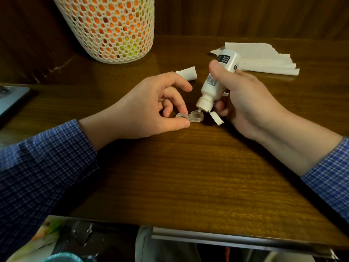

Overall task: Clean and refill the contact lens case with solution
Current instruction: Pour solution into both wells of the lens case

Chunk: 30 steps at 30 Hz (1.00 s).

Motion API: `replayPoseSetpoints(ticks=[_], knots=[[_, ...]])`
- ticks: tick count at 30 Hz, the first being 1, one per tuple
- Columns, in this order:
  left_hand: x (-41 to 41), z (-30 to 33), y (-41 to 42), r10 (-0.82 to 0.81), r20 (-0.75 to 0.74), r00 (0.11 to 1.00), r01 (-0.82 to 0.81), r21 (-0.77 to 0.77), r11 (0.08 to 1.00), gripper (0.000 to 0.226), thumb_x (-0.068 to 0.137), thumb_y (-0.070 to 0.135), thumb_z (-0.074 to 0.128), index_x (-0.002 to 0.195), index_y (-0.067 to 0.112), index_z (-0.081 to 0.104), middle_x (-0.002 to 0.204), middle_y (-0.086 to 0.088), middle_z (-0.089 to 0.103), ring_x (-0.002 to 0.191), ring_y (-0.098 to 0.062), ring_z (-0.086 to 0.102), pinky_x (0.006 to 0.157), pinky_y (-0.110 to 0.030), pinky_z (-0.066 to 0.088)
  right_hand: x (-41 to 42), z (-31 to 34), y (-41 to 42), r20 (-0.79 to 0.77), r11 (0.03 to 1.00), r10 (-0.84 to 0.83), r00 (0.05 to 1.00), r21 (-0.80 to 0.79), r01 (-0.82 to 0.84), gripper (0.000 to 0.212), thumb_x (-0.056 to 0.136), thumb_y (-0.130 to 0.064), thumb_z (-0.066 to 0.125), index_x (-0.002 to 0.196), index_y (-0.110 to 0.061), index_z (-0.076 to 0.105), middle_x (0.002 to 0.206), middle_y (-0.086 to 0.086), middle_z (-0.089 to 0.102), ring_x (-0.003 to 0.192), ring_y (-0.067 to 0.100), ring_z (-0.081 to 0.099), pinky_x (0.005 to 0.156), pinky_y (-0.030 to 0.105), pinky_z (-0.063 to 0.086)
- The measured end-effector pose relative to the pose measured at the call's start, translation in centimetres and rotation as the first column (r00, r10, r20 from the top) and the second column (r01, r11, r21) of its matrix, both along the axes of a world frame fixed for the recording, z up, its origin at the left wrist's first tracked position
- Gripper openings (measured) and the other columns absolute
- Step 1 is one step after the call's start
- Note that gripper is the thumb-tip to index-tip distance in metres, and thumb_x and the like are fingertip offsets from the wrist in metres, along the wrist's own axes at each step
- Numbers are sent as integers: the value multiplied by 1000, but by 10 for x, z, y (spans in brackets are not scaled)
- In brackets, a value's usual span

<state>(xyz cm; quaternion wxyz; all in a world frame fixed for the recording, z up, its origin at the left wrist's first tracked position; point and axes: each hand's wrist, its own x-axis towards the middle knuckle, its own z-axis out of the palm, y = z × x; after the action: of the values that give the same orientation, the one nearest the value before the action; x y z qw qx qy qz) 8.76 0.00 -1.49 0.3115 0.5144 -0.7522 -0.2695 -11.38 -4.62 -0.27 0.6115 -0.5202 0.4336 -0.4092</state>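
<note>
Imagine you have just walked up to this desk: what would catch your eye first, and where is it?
At the centre, the right hand tips a white bottle nozzle-down over one well of a clear lens case, which the left hand pinches at its other end on the wooden desk. Behind them at the back left stands a white mesh basket glowing orange inside, with tissue at the back right.

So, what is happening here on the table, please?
A person is refilling a contact lens case with solution. The left hand pinches the clear case at its left well and steadies it on the wooden table. The right hand grips the white solution bottle, tipped nozzle-down over the right well. A paper towel lies behind, and a mesh basket stands at the back.
</note>
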Motion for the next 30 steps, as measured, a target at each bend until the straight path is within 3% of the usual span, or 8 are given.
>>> replayPoseSetpoints(ticks=[14,30], knots=[[0,1,0,-3,-8,1000,3,11,1000,61,79,25,89,131,23,57,97,10,78,63,-10,63,60,-22,55,1,2,3,-37,1000,-6,999,4,6,21,96,-46,66,101,-26,63,62,-15,70,52,5,51,45,18,40],[-1,2,1,-4,10,1000,4,5,1000,58,80,23,87,131,21,58,96,10,78,66,-16,66,61,-23,57,2,4,4,-47,1000,-23,999,14,24,20,96,-46,65,102,-27,61,60,-18,71,44,1,52,44,16,41]])
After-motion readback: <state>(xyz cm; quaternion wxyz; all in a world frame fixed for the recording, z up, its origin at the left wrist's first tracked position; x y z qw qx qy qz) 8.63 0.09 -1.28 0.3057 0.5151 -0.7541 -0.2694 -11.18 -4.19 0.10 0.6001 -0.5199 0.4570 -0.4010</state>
